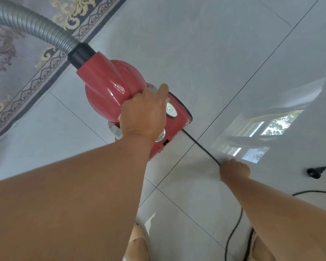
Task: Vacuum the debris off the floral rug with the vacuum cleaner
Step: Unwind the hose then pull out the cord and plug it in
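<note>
- Vacuum cleaner, red, sat on the tiled floor just beside the floral rug, its grey hose stretching over the rug.
- Left hand gripped the cleaner's top, fingers curled over it.
- Right hand was fisted around the black cord behind the cleaner.
- Plug lay on the tiles nearby.

Left hand curled, gripping; right hand fisted (both reaching forward).

Head view — steeply down, near floor
</note>
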A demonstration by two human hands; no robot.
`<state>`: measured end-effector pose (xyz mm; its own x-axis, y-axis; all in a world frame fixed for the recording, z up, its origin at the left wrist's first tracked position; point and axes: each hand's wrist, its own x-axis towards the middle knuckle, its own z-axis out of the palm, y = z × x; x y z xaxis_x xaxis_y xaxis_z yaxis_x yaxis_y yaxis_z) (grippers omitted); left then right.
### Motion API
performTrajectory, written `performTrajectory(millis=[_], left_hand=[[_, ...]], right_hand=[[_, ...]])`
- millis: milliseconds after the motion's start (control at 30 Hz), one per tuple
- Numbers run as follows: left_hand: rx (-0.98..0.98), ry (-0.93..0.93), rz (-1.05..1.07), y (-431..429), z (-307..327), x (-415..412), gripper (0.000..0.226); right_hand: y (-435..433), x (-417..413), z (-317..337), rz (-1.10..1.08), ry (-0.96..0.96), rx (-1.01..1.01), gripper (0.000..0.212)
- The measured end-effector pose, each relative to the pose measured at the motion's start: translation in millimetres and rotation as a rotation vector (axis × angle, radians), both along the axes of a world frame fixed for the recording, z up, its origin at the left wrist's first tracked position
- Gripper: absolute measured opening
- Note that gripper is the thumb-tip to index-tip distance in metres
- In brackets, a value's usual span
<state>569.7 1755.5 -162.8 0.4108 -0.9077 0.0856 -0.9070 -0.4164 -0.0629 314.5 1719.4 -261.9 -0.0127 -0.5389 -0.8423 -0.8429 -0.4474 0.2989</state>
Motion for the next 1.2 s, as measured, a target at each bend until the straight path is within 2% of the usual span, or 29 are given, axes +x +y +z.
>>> performTrajectory(millis=[67,100,133,200,233,267,367,433,533,567,600,633,700,767,833,867,933,1033,1100,1200], left_hand=[[-0.004,0.014,0.007,0,0,0,0.013],[0.000,0.025,0.005,0,0,0,0.013],[0.005,0.032,0.006,0,0,-1,0.012],[0.002,0.043,0.001,1,0,0,0.009],[-0.001,0.048,0.001,1,1,0,0.008],[-0.004,0.047,0.000,1,0,0,0.009],[-0.007,0.010,-0.009,1,-1,1,0.011],[0.017,0.017,-0.014,2,1,0,0.011],[0.033,-0.020,0.011,1,3,0,0.020],[0.033,-0.024,0.011,1,3,0,0.020],[0.031,-0.021,0.010,1,2,0,0.020],[0.029,-0.014,0.013,1,1,-1,0.019],[0.015,-0.029,0.019,1,1,0,0.017],[0.014,0.006,-0.009,1,1,0,0.014],[0.030,0.061,-0.006,1,1,0,0.015],[0.026,0.069,0.003,1,1,0,0.016],[0.016,0.057,0.024,0,3,1,0.017],[0.022,0.061,0.011,0,3,1,0.017],[0.042,0.099,-0.007,1,4,0,0.015],[0.022,0.086,0.003,4,6,0,0.012]], right_hand=[[-5,42,-14,-0.244,-0.345,-0.098,0.036],[-7,68,-16,-0.360,-0.488,-0.086,0.035],[-8,94,-17,-0.465,-0.589,-0.056,0.032],[-4,133,-23,-0.680,-0.710,-0.071,0.012],[-1,141,-26,-0.739,-0.718,-0.080,0.005],[2,141,-29,-0.730,-0.719,-0.093,0.011],[13,111,-28,-0.417,-0.662,-0.082,0.022],[17,78,-26,-0.232,-0.457,-0.039,0.024],[24,32,-8,0.048,0.138,0.146,0.038],[27,27,-2,0.154,0.278,0.188,0.038],[28,27,2,0.227,0.318,0.196,0.039],[25,32,1,0.241,0.270,0.163,0.037],[15,56,-15,0.108,-0.075,0.023,0.037],[4,95,-25,-0.148,-0.467,-0.098,0.033],[0,131,-27,-0.444,-0.643,-0.085,0.030],[1,140,-30,-0.557,-0.674,-0.071,0.029],[5,142,-34,-0.620,-0.688,-0.092,0.024],[9,124,-33,-0.414,-0.674,-0.111,0.018],[14,100,-28,-0.277,-0.588,-0.112,0.013],[29,42,-20,-0.242,-0.294,-0.057,0.029]])
